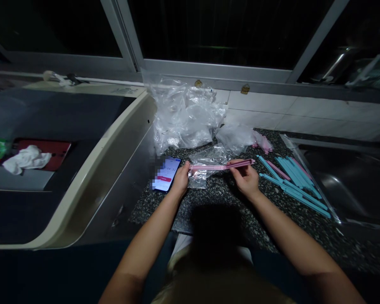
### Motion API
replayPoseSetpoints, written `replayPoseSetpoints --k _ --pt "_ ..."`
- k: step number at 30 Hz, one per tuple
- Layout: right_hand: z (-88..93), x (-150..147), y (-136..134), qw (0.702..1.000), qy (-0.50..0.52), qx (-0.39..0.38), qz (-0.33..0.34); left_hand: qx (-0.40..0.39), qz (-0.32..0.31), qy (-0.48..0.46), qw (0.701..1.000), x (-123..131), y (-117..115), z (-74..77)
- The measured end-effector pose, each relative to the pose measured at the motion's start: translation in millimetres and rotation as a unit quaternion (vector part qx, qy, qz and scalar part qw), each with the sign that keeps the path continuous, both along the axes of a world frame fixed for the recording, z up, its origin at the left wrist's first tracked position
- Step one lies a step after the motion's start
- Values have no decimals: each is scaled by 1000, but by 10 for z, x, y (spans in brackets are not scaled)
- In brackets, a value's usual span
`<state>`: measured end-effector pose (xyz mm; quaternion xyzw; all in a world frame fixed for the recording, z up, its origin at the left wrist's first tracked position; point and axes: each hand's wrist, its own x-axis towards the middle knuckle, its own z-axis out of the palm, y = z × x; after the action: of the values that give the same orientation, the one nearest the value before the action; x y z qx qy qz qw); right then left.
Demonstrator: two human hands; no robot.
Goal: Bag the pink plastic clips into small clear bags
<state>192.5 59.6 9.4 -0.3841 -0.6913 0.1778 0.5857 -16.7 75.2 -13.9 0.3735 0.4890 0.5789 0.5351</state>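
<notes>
A long pink plastic strip (207, 167) with a joint near its middle is held level over the dark speckled counter (190, 209). My left hand (181, 179) pinches its left end. Fingers of my right hand (247, 179) are closed on its right part, which tilts slightly upward. Beneath the strip lies a clear plastic bag (198, 181). To the right of my right hand, several turquoise strips (293, 171) lie in a loose pile with a few pink strips (278, 169). A lit phone (167, 174) rests just left of my left hand.
Crumpled clear bags (190, 114) are heaped against the tiled wall, beside a bag with pink pieces (262, 142). A metal sink (345, 181) is at the right. A large cream-edged machine (114, 139) stands left, with a white cloth (27, 159) on it.
</notes>
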Motion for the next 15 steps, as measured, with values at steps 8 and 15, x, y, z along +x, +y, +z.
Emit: replayPoseSetpoints --k 8,15 --pt "84 1 -27 998 37 -53 -4 -20 21 -27 999 23 -1 37" --pt "39 24 -16 990 79 -120 -12 -34 9 -20 999 33 -25 95"
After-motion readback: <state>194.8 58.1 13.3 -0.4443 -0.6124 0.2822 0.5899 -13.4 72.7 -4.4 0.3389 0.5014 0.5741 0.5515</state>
